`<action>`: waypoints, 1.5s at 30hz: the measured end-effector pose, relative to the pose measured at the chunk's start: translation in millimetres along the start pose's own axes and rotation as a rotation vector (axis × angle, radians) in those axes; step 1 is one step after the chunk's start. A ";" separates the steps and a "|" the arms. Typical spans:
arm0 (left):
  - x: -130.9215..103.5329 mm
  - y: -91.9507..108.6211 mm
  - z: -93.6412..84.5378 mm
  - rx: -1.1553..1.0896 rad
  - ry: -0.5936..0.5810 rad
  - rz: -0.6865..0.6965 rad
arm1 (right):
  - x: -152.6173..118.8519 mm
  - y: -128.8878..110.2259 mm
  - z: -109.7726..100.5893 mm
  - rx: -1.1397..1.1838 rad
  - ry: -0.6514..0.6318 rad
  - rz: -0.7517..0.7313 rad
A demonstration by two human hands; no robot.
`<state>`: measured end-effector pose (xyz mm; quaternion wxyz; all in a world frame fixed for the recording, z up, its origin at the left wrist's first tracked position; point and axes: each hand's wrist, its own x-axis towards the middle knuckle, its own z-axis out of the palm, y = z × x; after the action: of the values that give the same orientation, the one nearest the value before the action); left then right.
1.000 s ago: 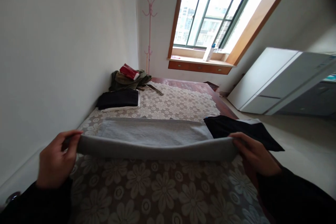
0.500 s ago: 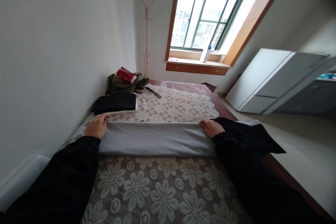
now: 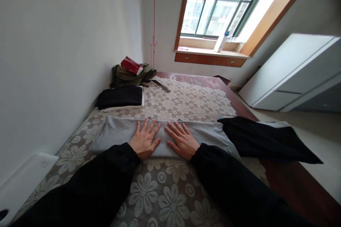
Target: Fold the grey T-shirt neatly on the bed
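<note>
We had both hands flat on the folded grey garment (image 3: 160, 136), which lay across the bench (image 3: 247, 108) on the floral lace cloth (image 3: 170, 191). Our left hand (image 3: 145, 140) pressed palm down on the garment's middle, fingers spread and pointing away from us, gripping nothing. Our right hand (image 3: 182, 140) lay just beside it, also open and flat on the fabric, its fingers fanned toward the left hand; the two hands were close but apart. Our black sleeves (image 3: 106, 181) ran back from the garment's near edge toward us.

Just right of the grey garment, touching its right end, a black garment (image 3: 266, 140) spread out over the lace cloth's edge and onto the bare wood. Beyond the grey garment's left end, near the wall, sat a folded black stack (image 3: 121, 97) with a white layer under it. Farther beyond that stack lay an olive-green heap (image 3: 128, 76) with a red item (image 3: 131, 65) on top. A pink coat stand (image 3: 153, 17) stood in the corner past the heap, and the window (image 3: 223, 3) rose well beyond the grey garment, with a white bottle (image 3: 221, 42) on its sill.
</note>
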<state>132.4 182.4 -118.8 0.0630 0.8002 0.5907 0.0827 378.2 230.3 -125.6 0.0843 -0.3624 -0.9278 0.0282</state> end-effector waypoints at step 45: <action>0.9 -20.2 -18.9 -0.042 -0.164 0.234 | -3.3 4.0 7.7 0.020 -0.027 -0.122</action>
<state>109.8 189.3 -104.3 0.1177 0.8662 0.4844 0.0359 381.9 231.1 -134.0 0.0771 -0.3039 -0.9488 0.0373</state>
